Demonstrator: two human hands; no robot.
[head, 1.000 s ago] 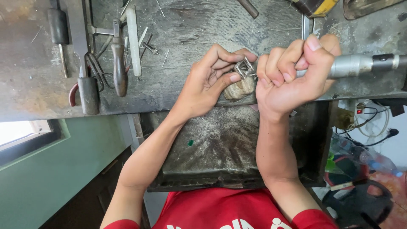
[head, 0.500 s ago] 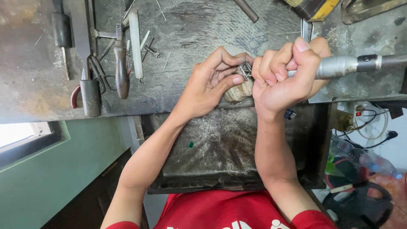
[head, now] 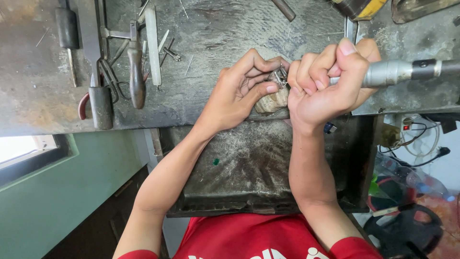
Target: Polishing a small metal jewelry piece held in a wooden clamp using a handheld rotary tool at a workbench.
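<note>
Head view: the left hand [head: 239, 93] pinches a small silvery metal piece [head: 279, 76], perhaps a ring or setting, though it is too small to tell, its fingers curled tight and bracing it on a worn wooden bench peg [head: 272, 101] at the near edge of the workbench [head: 215, 29]. The right hand [head: 326, 86] is clenched around a rotary handpiece [head: 393, 72], a smooth grey metal cylinder whose long axis runs along the near edge, its tip pointing left toward the metal piece, which sits between the two hands, touching the left fingers. Below the bench edge hangs a dusty dark catch tray [head: 249, 168]. Toward the left end of the scuffed, grey bench lie pliers [head: 98, 96] with red grips, a brown-handled tool [head: 137, 79], and a pale flat file [head: 153, 45].
</note>
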